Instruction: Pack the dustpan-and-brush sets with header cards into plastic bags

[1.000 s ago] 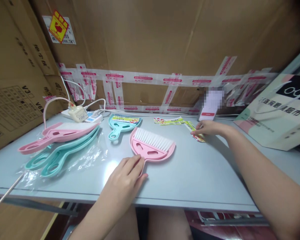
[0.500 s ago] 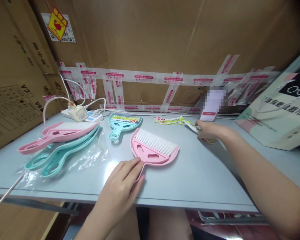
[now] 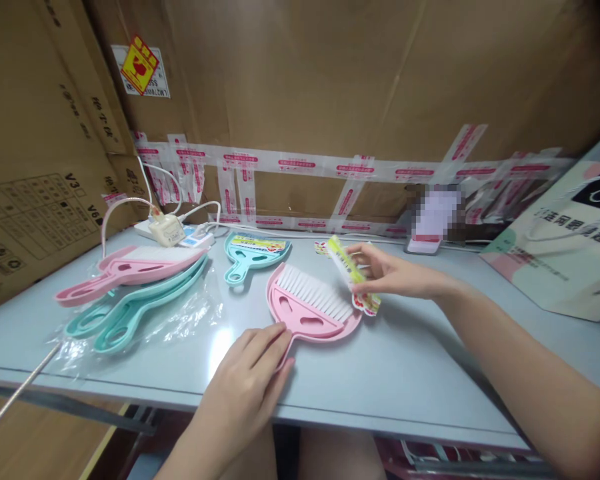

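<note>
My left hand (image 3: 255, 373) is closed round the handle of a pink dustpan-and-brush set (image 3: 307, 317), which lies near the table's front edge with its white bristles facing away from me. In my right hand (image 3: 380, 270) is a printed cardboard label (image 3: 347, 260), yellow-green and white with a red pattern at its lower end. It is held tilted just above the right tip of the pink set. Behind my right fingers another label (image 3: 323, 248) lies on the table, partly hidden. A turquoise dustpan set (image 3: 253, 258) with a label across it lies further back.
On the left, a pink dustpan set (image 3: 130, 270) rests on turquoise ones (image 3: 145, 307), over clear plastic wrap (image 3: 195, 323). Behind stand a power strip with a plug (image 3: 167, 230) and cables. A phone (image 3: 433, 220) leans at the back right, beside a paper bag (image 3: 565, 247). Cardboard (image 3: 290, 80) walls the rear.
My right hand has moved left from the back right of the table, bringing the label over to the pink set. My left hand stays on the handle. The view has shifted slightly.
</note>
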`<state>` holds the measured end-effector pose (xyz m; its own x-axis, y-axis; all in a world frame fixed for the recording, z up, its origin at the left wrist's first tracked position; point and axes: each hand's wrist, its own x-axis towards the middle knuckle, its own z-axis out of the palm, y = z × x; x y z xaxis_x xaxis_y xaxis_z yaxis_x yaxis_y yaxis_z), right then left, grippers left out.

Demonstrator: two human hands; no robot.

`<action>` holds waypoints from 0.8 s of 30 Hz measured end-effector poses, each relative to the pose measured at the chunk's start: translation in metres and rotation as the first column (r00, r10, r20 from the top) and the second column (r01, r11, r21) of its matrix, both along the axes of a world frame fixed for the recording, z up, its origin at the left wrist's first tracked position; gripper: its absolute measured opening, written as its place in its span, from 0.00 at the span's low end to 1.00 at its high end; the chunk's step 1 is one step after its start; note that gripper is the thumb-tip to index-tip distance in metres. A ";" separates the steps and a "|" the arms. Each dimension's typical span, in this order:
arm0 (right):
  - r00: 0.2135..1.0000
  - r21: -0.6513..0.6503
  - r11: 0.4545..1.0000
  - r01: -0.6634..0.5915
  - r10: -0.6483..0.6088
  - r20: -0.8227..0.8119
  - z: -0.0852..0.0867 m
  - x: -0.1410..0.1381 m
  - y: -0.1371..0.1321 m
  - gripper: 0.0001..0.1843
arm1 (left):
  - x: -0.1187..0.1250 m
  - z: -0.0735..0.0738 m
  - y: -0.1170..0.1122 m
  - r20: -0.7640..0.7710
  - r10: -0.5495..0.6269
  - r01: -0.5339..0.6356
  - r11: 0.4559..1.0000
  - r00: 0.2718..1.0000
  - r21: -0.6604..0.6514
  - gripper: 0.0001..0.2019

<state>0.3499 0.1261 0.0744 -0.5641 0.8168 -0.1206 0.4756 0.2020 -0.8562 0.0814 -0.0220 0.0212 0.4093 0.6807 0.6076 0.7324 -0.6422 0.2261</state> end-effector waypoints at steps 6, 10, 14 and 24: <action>0.992 -0.162 0.985 -0.067 0.049 -0.115 -0.017 -0.026 -0.005 0.35 | 0.000 0.000 0.001 -0.004 -0.002 0.002 1.000 1.000 0.028 0.15; 0.993 -0.152 0.988 -0.002 -0.016 -0.118 -0.030 -0.034 -0.001 0.25 | 0.000 0.000 0.001 -0.007 0.000 0.000 1.000 1.000 0.016 0.16; 0.999 -0.067 0.997 0.028 -0.031 -0.044 -0.036 -0.040 -0.002 0.21 | 0.000 0.000 0.000 -0.008 -0.002 0.002 1.000 1.000 0.021 0.16; 0.985 0.315 0.949 0.017 -0.071 0.159 -0.033 -0.047 -0.011 0.11 | 0.000 -0.003 0.000 -0.010 0.030 -0.030 0.999 1.000 0.031 0.16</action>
<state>0.3032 0.1154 0.0419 -0.5204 0.8522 0.0543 0.6203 0.4210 -0.6619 0.0814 -0.0222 0.0185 0.3955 0.6734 0.6246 0.7534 -0.6268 0.1987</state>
